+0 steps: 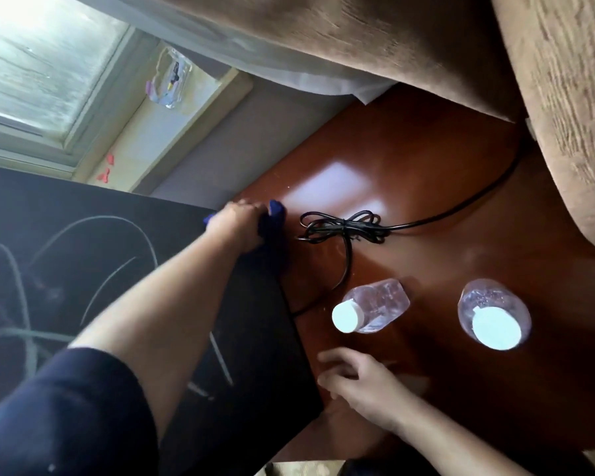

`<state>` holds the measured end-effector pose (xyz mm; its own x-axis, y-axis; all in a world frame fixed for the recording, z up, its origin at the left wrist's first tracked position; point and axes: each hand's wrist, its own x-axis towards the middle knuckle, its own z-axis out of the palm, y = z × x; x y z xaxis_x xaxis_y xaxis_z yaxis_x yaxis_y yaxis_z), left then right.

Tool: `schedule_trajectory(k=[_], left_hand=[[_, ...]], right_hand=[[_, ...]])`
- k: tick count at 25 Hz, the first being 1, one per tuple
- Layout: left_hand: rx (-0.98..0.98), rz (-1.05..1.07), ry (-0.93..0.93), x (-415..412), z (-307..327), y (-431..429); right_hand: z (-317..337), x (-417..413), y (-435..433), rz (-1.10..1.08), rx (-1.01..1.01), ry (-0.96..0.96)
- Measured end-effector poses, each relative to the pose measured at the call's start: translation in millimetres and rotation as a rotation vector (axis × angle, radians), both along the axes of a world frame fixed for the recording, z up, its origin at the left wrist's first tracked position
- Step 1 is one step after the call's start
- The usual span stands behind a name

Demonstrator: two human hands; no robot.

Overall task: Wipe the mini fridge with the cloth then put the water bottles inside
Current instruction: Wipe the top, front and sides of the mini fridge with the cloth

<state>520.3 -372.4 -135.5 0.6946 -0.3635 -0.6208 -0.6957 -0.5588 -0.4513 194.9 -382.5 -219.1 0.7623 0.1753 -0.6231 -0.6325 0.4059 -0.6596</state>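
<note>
While the blue cloth [276, 214] is being gripped by the left hand [238, 221] at the mini fridge [124, 269] top's far corner, firm overlapping strokes are being advised; right hand [359, 386] fingers [334, 356] are being spread empty on the desk [426, 187], near the two water bottles [375, 309].

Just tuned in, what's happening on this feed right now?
A person is wiping the black top of the mini fridge. The left hand presses a blue cloth at its far corner. The right hand hovers empty over the wooden table beside the fridge. Two water bottles stand on the table, not yet put inside, near a bundled black power cord.
</note>
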Motion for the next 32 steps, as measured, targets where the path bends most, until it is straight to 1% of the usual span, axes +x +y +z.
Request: schedule_trajectory(k=[2, 5, 7, 9, 11, 14, 15, 17, 20, 24, 25, 28, 30, 32], left_hand=[[0.019, 0.034, -0.034, 14.8, 20.3, -10.6], [0.086, 0.038, -0.020, 15.0, 54.4, -20.1], [0.143, 0.042, -0.001, 6.3, 94.5, -20.1], [0.221, 0.063, 0.092, -5.5, 143.3, -18.2], [0.236, 0.095, 0.195, -21.3, 194.3, -10.4], [0.231, 0.074, 0.239, -60.4, 257.0, 13.6], [0.214, 0.058, 0.250, -75.7, 271.7, 23.4], [0.142, -0.005, 0.275, -104.4, 295.8, 49.9], [-0.030, -0.134, 0.257, -134.8, 327.8, 81.3], [-0.152, -0.369, 0.080, -158.0, 351.0, 103.6], [-0.188, -0.415, 0.066, -165.5, 352.7, 109.3], [-0.279, -0.567, 0.107, -195.9, 351.9, 137.3], [-0.352, -0.618, 0.155, -220.4, 352.0, 161.4], [-0.404, -0.667, 0.165, -237.2, 355.1, 181.7]], right_hand=[[3.9, 4.2, -1.1, -0.009, 0.021, -0.010], [27.3, 7.7, 1.3, 0.013, 0.024, -0.074], [54.2, 13.0, 5.7, 0.037, -0.036, -0.157], [85.4, 22.9, 11.3, 0.022, -0.123, -0.265], [123.0, 37.7, 17.0, -0.047, -0.251, -0.402], [178.9, 61.4, 19.0, -0.219, -0.336, -0.556], [191.7, 67.0, 19.8, -0.233, -0.329, -0.599], [213.3, 72.5, 23.4, -0.184, -0.299, -0.689], [229.1, 70.7, 35.0, -0.176, -0.239, -0.731], [251.2, 62.3, 52.2, -0.329, -0.136, -0.760], [255.4, 58.6, 60.2, -0.375, -0.113, -0.757], [253.9, 35.2, 97.5, -0.559, -0.013, -0.725], [241.6, 12.4, 125.8, -0.654, 0.064, -0.718], [237.0, -8.2, 147.2, -0.730, 0.091, -0.734]])
